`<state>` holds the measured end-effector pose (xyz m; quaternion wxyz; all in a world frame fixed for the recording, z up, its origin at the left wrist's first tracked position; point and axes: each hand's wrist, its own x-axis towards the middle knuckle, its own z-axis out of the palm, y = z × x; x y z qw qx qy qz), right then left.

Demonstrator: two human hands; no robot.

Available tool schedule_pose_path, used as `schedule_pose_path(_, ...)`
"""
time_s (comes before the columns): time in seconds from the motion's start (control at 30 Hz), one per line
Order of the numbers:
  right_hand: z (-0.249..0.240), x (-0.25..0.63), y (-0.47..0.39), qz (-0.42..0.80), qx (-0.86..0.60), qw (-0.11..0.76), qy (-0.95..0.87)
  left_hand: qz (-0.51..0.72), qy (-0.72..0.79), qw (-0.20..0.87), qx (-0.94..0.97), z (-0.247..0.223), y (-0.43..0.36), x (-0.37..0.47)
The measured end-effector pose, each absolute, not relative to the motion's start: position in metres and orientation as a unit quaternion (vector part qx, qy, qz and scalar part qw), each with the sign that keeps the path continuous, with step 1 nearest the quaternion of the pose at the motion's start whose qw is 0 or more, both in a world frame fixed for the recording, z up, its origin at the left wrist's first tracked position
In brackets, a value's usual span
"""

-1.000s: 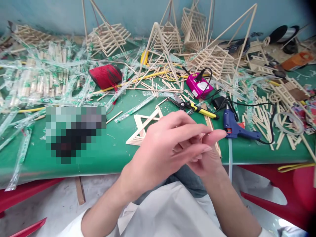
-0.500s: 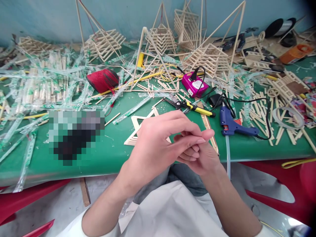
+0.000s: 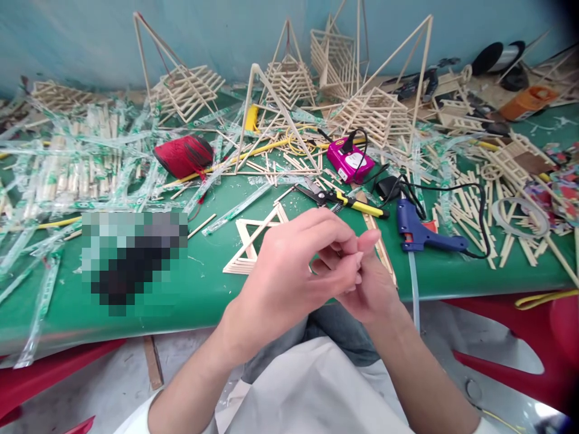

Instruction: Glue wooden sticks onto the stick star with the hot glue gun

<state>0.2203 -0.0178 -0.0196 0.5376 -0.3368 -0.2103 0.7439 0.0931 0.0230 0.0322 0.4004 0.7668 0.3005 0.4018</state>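
Note:
My left hand [image 3: 294,259] is closed, with its thumb and index finger pinched together against the fingers of my right hand [image 3: 373,280]. The right hand's fingers are curled, its thumb pointing up and outward. Anything between the fingertips is hidden or too small to make out. Beneath and behind the left hand lies a star-shaped frame of wooden sticks [image 3: 239,266], partly covered by that hand. Just beyond the hands are yellow-and-black cutting pliers [image 3: 346,200]. A blue glue gun [image 3: 414,226] with a clear glue stick rests to the right of my right hand.
On the green table [image 3: 199,301] stand several stick frames, one a triangle [image 3: 289,126]. A red thread spool [image 3: 183,155], a magenta power box [image 3: 350,160] and a tape roll [image 3: 520,217] lie around. Packaged sticks [image 3: 85,163] pile up left; a blurred dark object [image 3: 136,256] lies nearer.
The view has tilted and shifted slightly, so the table's things sit a little lower and further left. My hands stay together, with the left fingertips shifted a little along the right fingers.

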Motion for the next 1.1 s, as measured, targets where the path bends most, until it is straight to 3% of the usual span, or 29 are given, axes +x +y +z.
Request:
schedule_pose_path(0.2, -0.012, 0.226, -0.012, 0.717, -0.331, 0.572, -0.224, 0.455, 0.339, 0.438, 0.698, 0.027, 0.028, 0.070)
schedule_pose_path(0.37, -0.022, 0.247, -0.016, 0.461, -0.494, 0.628, -0.385, 0.502, 0.430, 0.351, 0.663, 0.019, 0.048, 0.023)
schedule_pose_path(0.5, -0.035, 0.266, -0.014, 0.234, -0.657, 0.486, -0.527, 0.485, 0.519, 0.292, 0.641, 0.007, 0.061, -0.017)
schedule_pose_path(0.73, -0.045, 0.275, -0.003, 0.064, -0.685, 0.315, -0.654, 0.381, 0.590, 0.142, 0.697, -0.022, 0.070, -0.058)
schedule_pose_path(0.93, -0.056, 0.287, 0.003, 0.066, -0.700, 0.105, -0.703, 0.338, 0.435, 0.177, 0.815, -0.022, 0.046, -0.047)
schedule_pose_path(1.1, -0.055, 0.282, 0.005, 0.076, -0.707, 0.081, -0.699, 0.295, 0.393, 0.224, 0.841, -0.025, 0.034, -0.040)
